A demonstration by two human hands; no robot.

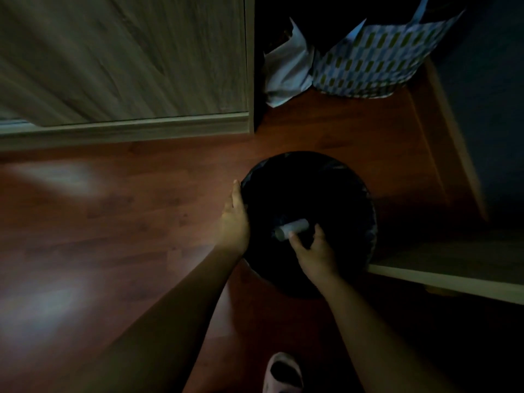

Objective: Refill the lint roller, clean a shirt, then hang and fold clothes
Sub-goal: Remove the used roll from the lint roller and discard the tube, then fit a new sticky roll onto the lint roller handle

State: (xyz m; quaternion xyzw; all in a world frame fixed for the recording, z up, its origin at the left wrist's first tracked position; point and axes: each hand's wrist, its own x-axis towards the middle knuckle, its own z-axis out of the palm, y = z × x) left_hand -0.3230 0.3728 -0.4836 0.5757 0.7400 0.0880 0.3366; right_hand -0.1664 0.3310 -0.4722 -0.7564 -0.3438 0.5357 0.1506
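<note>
A round bin lined with a black bag (334, 177) stands on the reddish wood floor, seen from above in dim light. My left hand (235, 219) rests with straight fingers against the bin's left rim. My right hand (314, 251) is over the bin's mouth and pinches a short pale cardboard tube (292, 228) between thumb and fingers. The tube lies nearly level, its open end pointing left. No shirt or lint roller handle is in sight.
A grey wood wardrobe door (127, 61) fills the upper left. Beside it, a patterned blue bag (377, 61) and a white bag (286, 72) sit in a dark gap. A light wooden board edge (442, 279) lies at the right. A slippered foot (283, 373) shows below.
</note>
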